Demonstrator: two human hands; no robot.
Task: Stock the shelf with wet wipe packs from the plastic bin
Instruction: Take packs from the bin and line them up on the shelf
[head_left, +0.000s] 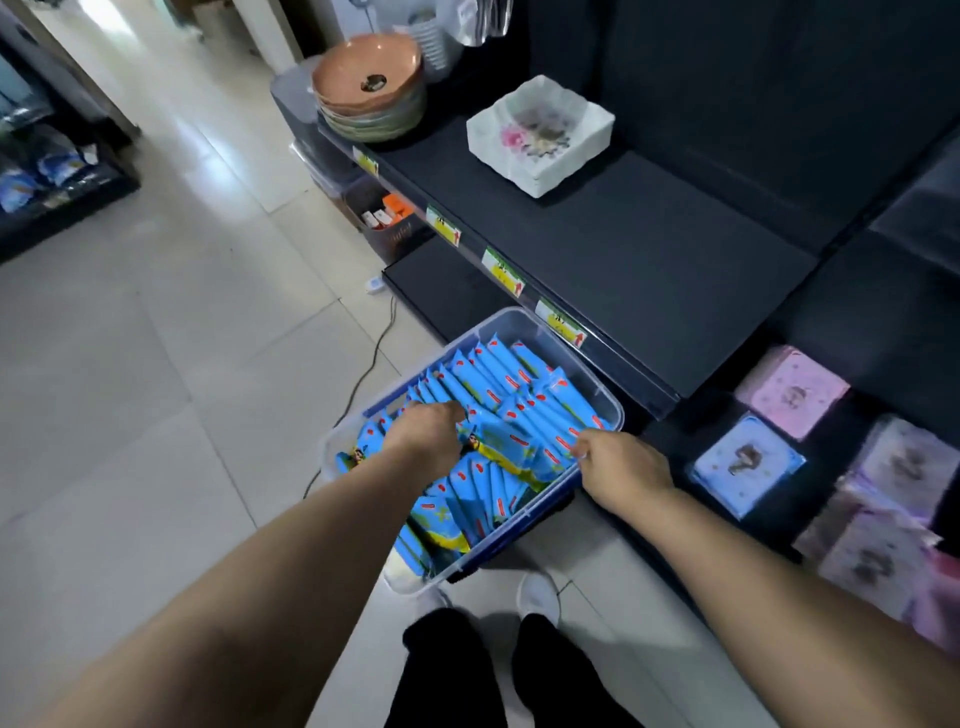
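Fingers (453, 415) of the left hand (428, 439) curl down among the wet wipe packs (498, 384) and are hidden under the knuckles, so I cannot tell whether they hold one. The right hand (626, 470) has its fingertips (583, 451) bunched narrow at the right rim of the plastic bin (597, 384); whether they pinch a pack end or the rim is hard to make out.

The bin sits on the tiled floor (156, 364), its far corner tucked just under the front lip of the dark shelf (649, 270), and the packs stand in it on edge in tight rows. Price labels (501, 273) line that lip. The shelf surface is bare from the lip back to a white square dish stack (540, 135) and a stack of bowls (369, 88) at its far end. Napkin packs (748, 462) lie close beside the bin on the right, and a cable (363, 374) trails over the open floor on the left. The bin's near corner is cut off by the left forearm, and white shoes (537, 595) stand just in front of it
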